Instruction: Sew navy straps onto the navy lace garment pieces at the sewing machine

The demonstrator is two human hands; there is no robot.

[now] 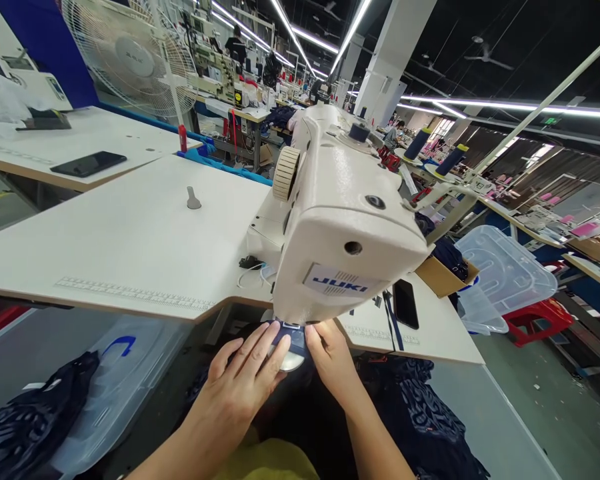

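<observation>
A white JUKI sewing machine (340,220) stands in the middle of a white table (130,233). Under its head lies a piece of dark blue patterned fabric (294,335). My left hand (245,377) lies flat on the fabric, fingers stretched toward the needle area. My right hand (330,357) presses the fabric from the right, its fingertips tucked under the machine head. The needle itself is hidden by the machine head. More of the dark blue fabric (420,407) hangs over my lap.
A black phone (406,303) lies on the table right of the machine, another phone (89,163) on the far left table. A clear plastic bin (105,393) with dark fabric sits lower left, clear lids (505,273) at right. A fan (130,57) stands behind.
</observation>
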